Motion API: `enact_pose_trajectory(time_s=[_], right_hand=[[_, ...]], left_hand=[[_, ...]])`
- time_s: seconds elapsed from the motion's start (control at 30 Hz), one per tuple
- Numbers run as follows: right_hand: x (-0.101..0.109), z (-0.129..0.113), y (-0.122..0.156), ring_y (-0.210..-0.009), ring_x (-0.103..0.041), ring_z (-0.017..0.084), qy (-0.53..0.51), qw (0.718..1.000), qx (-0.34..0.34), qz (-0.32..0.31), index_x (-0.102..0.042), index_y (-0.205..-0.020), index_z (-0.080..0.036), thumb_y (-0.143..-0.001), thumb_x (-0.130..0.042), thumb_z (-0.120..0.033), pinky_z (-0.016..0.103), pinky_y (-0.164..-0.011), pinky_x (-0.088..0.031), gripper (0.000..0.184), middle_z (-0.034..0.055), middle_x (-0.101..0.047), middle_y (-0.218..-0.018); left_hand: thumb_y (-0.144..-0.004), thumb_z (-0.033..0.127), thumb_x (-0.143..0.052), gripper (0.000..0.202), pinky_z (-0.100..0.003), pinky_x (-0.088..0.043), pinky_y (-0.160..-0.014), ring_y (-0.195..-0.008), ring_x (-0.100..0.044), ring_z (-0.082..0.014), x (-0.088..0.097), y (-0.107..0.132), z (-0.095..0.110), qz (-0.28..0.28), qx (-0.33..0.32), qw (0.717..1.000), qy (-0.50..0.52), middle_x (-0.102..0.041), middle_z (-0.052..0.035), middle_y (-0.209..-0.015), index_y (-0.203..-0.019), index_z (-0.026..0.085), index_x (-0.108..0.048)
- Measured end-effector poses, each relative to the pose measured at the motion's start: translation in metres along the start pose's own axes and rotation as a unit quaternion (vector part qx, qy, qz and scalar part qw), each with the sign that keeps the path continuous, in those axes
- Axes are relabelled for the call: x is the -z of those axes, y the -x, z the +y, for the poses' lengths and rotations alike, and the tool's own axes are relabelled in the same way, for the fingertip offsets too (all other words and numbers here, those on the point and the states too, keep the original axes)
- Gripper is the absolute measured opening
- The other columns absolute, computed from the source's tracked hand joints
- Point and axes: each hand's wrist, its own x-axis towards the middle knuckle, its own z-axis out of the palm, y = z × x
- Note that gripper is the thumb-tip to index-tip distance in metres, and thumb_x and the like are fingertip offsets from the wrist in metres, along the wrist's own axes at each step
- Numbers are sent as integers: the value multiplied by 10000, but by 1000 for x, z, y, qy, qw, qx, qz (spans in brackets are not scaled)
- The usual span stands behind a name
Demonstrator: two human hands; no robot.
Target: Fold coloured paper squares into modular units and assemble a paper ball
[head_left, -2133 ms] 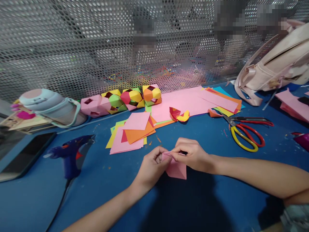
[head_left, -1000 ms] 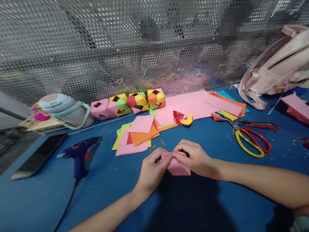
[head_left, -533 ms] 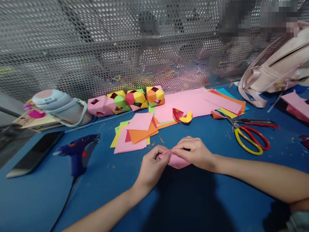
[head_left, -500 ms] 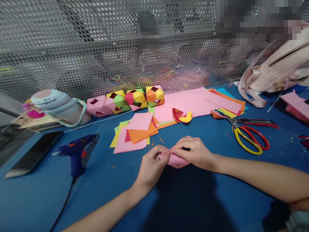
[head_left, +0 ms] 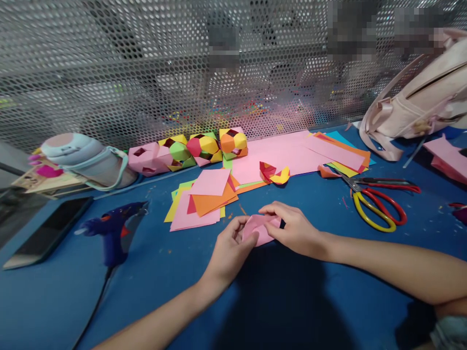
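A small piece of folded pink paper (head_left: pixel 260 231) is held between my two hands over the blue table. My left hand (head_left: pixel 233 243) grips its left side, thumb on the near face and fingers behind. At its right end, my right hand (head_left: pixel 292 226) pinches the paper between thumb and fingers. Beyond my hands lie a red and yellow folded paper piece (head_left: pixel 273 173) and a stack of coloured paper squares (head_left: pixel 204 204). Behind these, several folded paper balls (head_left: pixel 204 149) in pink, yellow, green, red and orange stand in a row.
A blue glue gun (head_left: pixel 115 231) with its cord and a phone (head_left: pixel 49 231) lie at left, near a tumbler (head_left: pixel 87 163). Scissors (head_left: pixel 368 199) rest at right. Pink sheets (head_left: pixel 284 150) and a bag (head_left: pixel 419 102) are by the perforated metal screen (head_left: pixel 146 73).
The pink paper has been turned so a broader face shows between my hands. My right thumb has shifted right along it, away from my left thumb.
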Motion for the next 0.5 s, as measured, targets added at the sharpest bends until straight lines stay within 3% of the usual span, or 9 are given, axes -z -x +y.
enact_pose_trajectory(time_s=[0.07,0.17,0.33,0.5], right_hand=[[0,0,0,-881,-584,135,12,1000,27,0,-588,-1032,-168,-771,-513,-76,257,-821,-455,287,37,-630,-945],[1,-2,0,-898,-575,142,7,999,47,9,-577,-1043,-168,-781,-525,-97,266,-835,-455,276,44,-623,-970],[1,-9,1,-807,-557,127,-86,994,-63,5,-485,-1113,-179,-788,-598,-236,258,-751,-481,349,27,-584,-931],[-1,-13,1,-708,-501,100,-130,986,-106,10,-482,-877,-189,-784,-588,-223,231,-676,-447,145,-20,-526,-791]], left_hand=[[-674,317,-667,217,-218,-435,-628,-684,-566,-130,1,1,-1,-23,5,1000,-13,-625,19,-751,-821,172,-603],[-724,358,-629,202,-203,-393,-571,-587,-496,-102,2,1,-3,-10,1,999,-43,-549,47,-627,-701,165,-574],[-715,353,-624,199,-236,-422,-633,-667,-536,-140,1,0,-7,27,-10,999,-39,-579,23,-687,-764,170,-562],[-692,334,-627,203,-243,-429,-639,-680,-549,-147,0,1,-4,55,-3,997,-54,-588,13,-712,-787,165,-565]])
